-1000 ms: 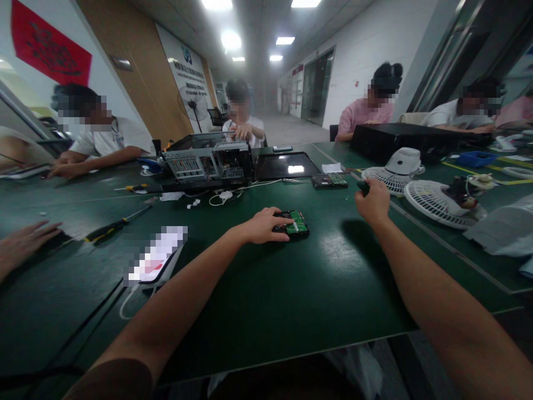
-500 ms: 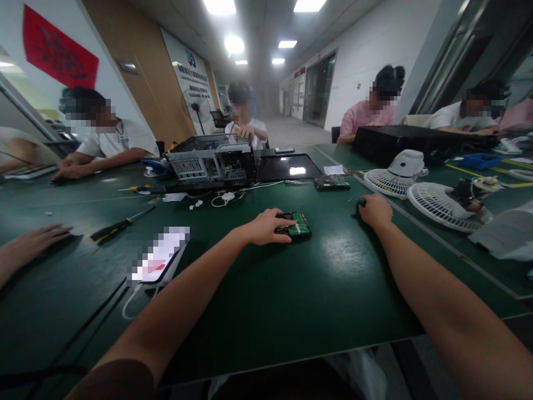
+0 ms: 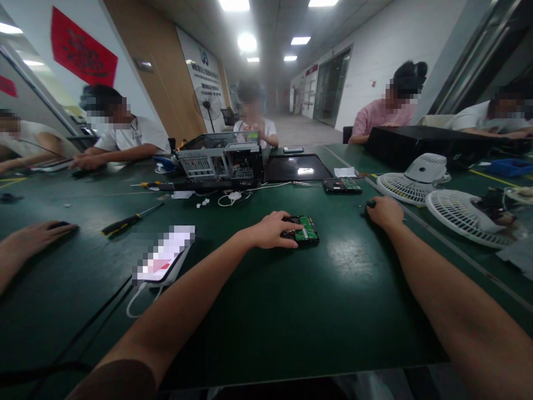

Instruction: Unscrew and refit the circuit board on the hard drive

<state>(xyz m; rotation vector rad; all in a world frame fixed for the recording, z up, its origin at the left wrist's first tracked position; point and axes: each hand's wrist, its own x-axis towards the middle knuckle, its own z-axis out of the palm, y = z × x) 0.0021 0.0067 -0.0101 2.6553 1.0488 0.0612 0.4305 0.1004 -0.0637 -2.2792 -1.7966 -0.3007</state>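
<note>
My left hand (image 3: 275,230) is closed on the left side of a hard drive (image 3: 307,230), which lies flat on the green table with its green circuit board facing up. Its thumb rests along the near edge, one finger reaches over the board, and the other fingers curl at the far side. Farther right, my right hand (image 3: 385,211) is wrapped round a screwdriver (image 3: 370,204). Only its dark handle end and what looks like a bit of thin shaft by the wrist show. That hand rests on the table, apart from the drive.
Beyond stand an opened computer case (image 3: 220,164), a black panel (image 3: 296,168) and a second hard drive (image 3: 342,185). White fan parts (image 3: 466,216) lie right. On the left are a phone (image 3: 166,255), a yellow-black screwdriver (image 3: 125,224) and another person's hand (image 3: 35,238). Several people sit around.
The view has turned slightly left, so everything sits farther right. My hands keep their holds with little movement. The person behind the computer case has lowered a raised hand.
</note>
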